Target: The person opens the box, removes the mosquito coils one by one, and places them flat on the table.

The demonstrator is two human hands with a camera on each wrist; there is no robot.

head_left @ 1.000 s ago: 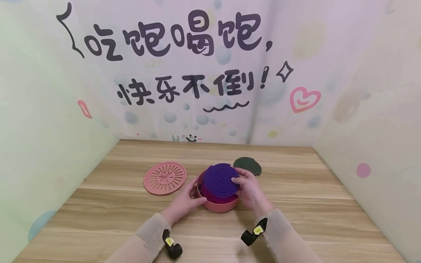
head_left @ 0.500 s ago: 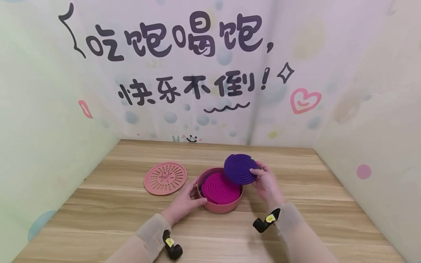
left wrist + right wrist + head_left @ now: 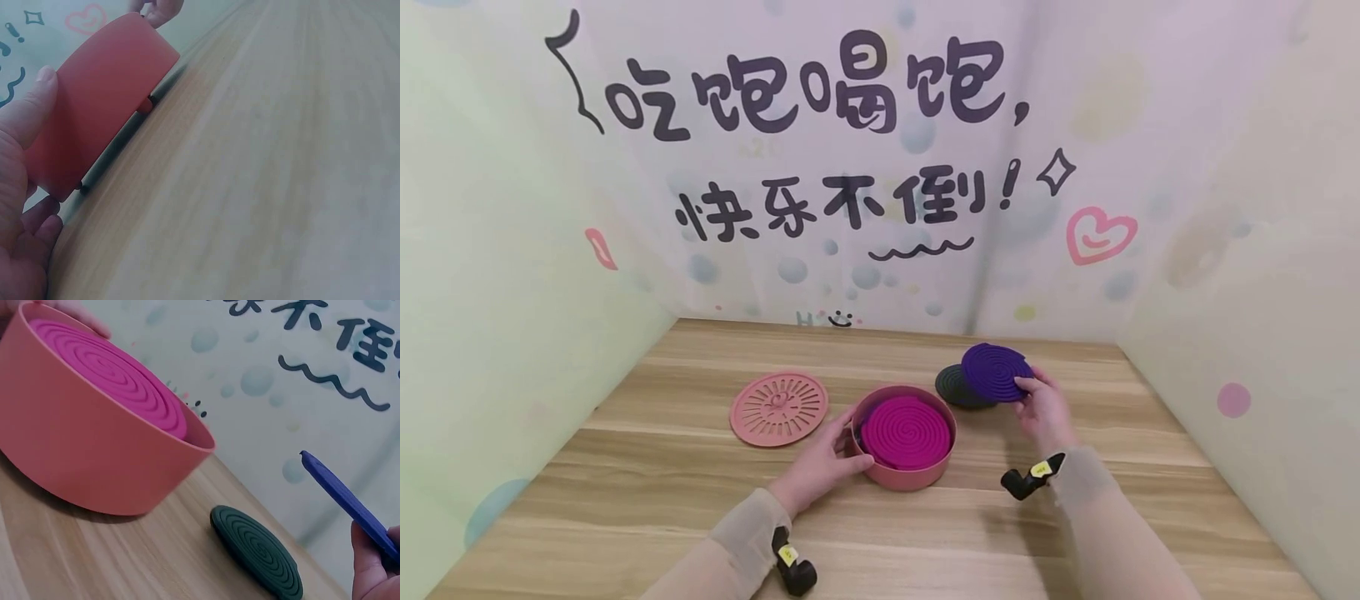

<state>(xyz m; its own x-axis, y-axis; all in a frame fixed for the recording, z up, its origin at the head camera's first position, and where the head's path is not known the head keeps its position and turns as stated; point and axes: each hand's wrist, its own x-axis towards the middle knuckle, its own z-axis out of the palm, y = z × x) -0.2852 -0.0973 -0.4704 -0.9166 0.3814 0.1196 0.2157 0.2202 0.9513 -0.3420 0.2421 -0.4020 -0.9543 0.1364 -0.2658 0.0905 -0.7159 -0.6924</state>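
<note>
A purple mosquito coil (image 3: 996, 372) is pinched at its right edge between the thumb and fingers of my right hand (image 3: 1047, 412). It is held in the air and overlaps a dark green mosquito coil (image 3: 951, 387) lying on the table. With thumb and fingers spread round its left side, my left hand (image 3: 818, 467) grips a round pink metal box (image 3: 904, 479). Inside the box lies a magenta mosquito coil (image 3: 908, 432), which hides most of the bottom. In the right wrist view the purple coil (image 3: 350, 506) appears edge-on, up from the table.
Left of the box, a pink slotted lid (image 3: 778, 408) lies flat on the wooden table (image 3: 655, 467). A printed cloth wall (image 3: 745, 275) stands behind the table, with side walls at left and right. Small feet (image 3: 145, 105) show under the box.
My right hand has lifted the purple coil out of the box and carried it right, over the green coil. The magenta coil is now uncovered. My left hand stays on the box.
</note>
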